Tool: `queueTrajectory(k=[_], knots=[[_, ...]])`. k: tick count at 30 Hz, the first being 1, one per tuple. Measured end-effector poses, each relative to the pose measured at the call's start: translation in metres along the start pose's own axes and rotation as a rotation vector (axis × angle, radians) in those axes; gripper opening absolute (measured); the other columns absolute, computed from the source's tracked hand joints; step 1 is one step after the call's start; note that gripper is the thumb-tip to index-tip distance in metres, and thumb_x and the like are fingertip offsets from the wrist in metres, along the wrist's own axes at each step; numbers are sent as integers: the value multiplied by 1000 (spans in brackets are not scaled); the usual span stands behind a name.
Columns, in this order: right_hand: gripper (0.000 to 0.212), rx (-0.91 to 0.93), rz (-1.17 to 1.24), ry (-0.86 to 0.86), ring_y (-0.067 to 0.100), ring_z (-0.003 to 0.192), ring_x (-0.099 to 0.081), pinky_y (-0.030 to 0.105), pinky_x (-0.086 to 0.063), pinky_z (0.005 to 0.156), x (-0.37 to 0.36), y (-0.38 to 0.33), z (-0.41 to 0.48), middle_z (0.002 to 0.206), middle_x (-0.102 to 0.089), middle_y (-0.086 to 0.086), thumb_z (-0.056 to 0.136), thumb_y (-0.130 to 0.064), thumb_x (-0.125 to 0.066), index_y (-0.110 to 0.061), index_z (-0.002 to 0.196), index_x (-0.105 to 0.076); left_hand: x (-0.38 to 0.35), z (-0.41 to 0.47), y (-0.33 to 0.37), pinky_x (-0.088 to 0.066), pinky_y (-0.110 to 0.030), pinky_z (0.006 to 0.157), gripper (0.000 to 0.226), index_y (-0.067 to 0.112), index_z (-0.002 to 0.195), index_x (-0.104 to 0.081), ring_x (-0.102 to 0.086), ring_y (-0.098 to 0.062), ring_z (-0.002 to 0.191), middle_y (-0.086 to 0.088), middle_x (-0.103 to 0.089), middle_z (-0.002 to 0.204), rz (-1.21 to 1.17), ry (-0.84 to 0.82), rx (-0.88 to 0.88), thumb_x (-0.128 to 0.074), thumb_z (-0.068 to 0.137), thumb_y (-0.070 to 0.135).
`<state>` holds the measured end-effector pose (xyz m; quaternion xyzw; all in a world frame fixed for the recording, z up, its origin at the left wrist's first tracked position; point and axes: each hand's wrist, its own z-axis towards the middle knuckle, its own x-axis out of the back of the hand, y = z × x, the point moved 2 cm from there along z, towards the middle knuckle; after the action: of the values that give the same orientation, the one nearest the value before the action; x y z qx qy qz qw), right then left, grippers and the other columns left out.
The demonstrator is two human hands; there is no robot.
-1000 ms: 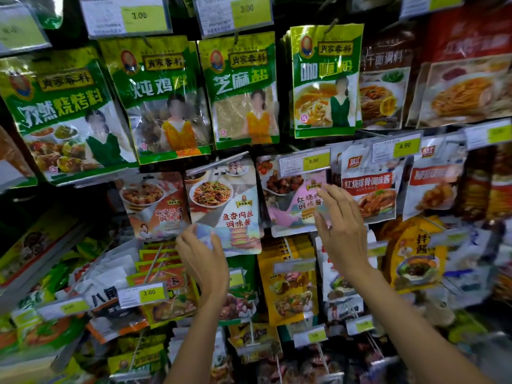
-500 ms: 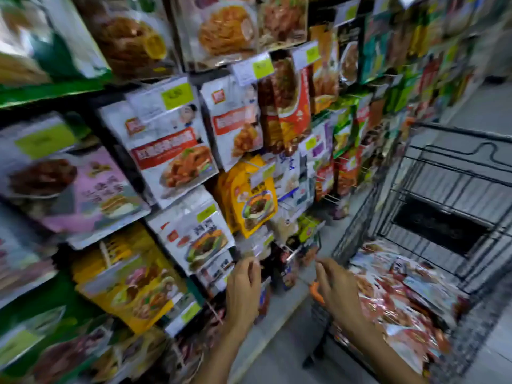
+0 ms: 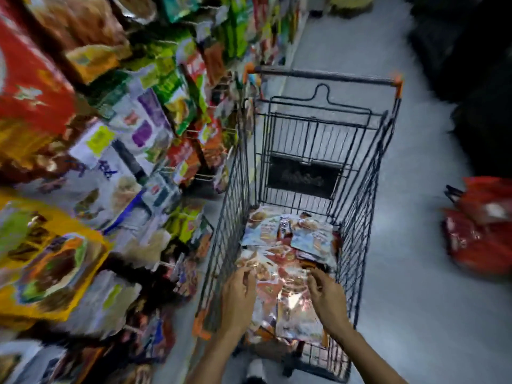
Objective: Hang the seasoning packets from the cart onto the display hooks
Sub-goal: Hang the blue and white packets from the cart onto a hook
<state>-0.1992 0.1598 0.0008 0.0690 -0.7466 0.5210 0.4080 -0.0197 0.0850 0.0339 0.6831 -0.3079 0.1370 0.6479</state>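
Note:
A black wire cart (image 3: 363, 173) stands in the aisle with a pile of glossy seasoning packets (image 3: 288, 261) in its basket. Both of my hands hover over the near end of that pile. My left hand (image 3: 238, 295) has loosely bent fingers just above a red and white packet. My right hand (image 3: 327, 297) reaches in from the right, fingers spread and slightly curled over the packets. Neither hand plainly grips anything. The display hooks with hanging packets (image 3: 116, 151) fill the left side, blurred by motion.
The cart's handle (image 3: 324, 74) with orange ends is at the far side. Red bags (image 3: 482, 225) lie on the grey floor to the right of the cart. Dark shapes stand at the upper right. My shoe (image 3: 255, 370) shows below the cart.
My view has swung from the display down to the cart. Both hands left the hanging packets and now hover over the packets in the cart.

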Motion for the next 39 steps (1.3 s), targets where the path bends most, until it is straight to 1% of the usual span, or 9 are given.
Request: queueTrajectory(k=[3,6,12,15,19,22,28,34,39], knots=[[19,-104,-3,25,21,62,-59,29,-40,55,-11,26,33,78,-70,13,98,-15,-51,-6,101,-67,-29,50,-15,-32,-19,55,19,10,106,-60,-49,-12,70,1,-55,79,18,-98,22,-45,99,20],[21,-204,11,56,27,62,-61,36,-46,59,-28,51,76,75,-68,13,99,-15,-49,-6,100,-67,-63,105,-36,-34,-13,51,14,20,99,-56,-47,-5,61,1,-54,75,63,-157,59,-43,100,23],[19,-309,-13,123,16,60,-58,26,-39,52,-66,104,165,70,-63,4,99,-18,-47,-10,97,-64,-127,208,-83,-43,-39,58,30,1,80,-53,-54,-29,64,-19,-54,68,99,-211,131,-41,101,19],[18,-361,0,146,17,68,-57,27,-42,60,-83,134,204,82,-65,3,98,-17,-49,-7,99,-65,-152,249,-102,-44,-26,51,26,2,83,-55,-51,-21,60,-13,-55,71,74,-163,225,-40,101,15],[16,-411,-2,130,15,73,-52,19,-35,56,-100,174,238,86,-59,1,98,-15,-50,-5,103,-61,-186,291,-126,-43,-33,76,26,-4,100,-60,-59,-30,92,-20,-62,99,211,-222,224,-39,100,11],[12,-456,2,120,21,72,-57,23,-38,55,-109,200,253,86,-65,8,95,-14,-53,-4,93,-60,-208,311,-147,-40,-34,90,33,-4,126,-49,-51,-35,115,-23,-52,127,299,-237,303,-38,101,14],[37,-651,-59,-11,34,89,-64,40,-53,79,-133,236,271,94,-66,23,87,-32,-65,4,95,-63,-244,331,-186,-36,-35,99,44,1,139,-37,-41,-36,127,-22,-39,142,332,-277,450,-35,102,24],[38,-673,-59,61,20,80,-52,27,-38,67,-135,234,275,98,-65,26,82,-26,-70,7,98,-62,-257,331,-186,-37,-41,102,49,21,145,-33,-34,-32,133,-11,-34,147,619,-336,104,-43,98,34],[27,-765,149,128,28,73,-67,36,-56,62,-128,220,280,88,-68,18,75,-12,-79,0,93,-62,-259,344,-182,-38,-45,103,67,12,143,-34,-33,-31,134,-13,-33,148,497,-296,145,-61,89,41]])
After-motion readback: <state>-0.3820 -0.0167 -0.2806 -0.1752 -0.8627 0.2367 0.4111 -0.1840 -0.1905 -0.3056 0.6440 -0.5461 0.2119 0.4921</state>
